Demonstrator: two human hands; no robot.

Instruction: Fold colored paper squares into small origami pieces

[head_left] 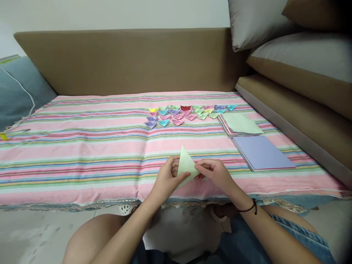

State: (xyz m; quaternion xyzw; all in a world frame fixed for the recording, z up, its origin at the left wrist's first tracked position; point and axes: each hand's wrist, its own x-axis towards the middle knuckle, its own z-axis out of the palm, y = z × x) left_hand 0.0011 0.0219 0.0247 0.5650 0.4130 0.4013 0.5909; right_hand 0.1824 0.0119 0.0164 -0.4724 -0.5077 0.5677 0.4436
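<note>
A pale green sheet of paper [185,163], folded into a triangle with its tip pointing up, is pinched between both hands just above the near edge of the striped cloth [82,154]. My left hand [167,179] grips its left side with thumb and fingers closed. My right hand [216,172] pinches the lower right corner. Farther back lie several small folded paper boats [187,113] in many colours, set in rows.
Two stacks of square paper sit to the right: one topped with pale green [242,124], one with lilac [262,152]. Cushions [299,55] are piled at the far right. A brown backrest [132,60] runs behind. A white cable [24,91] lies at the left.
</note>
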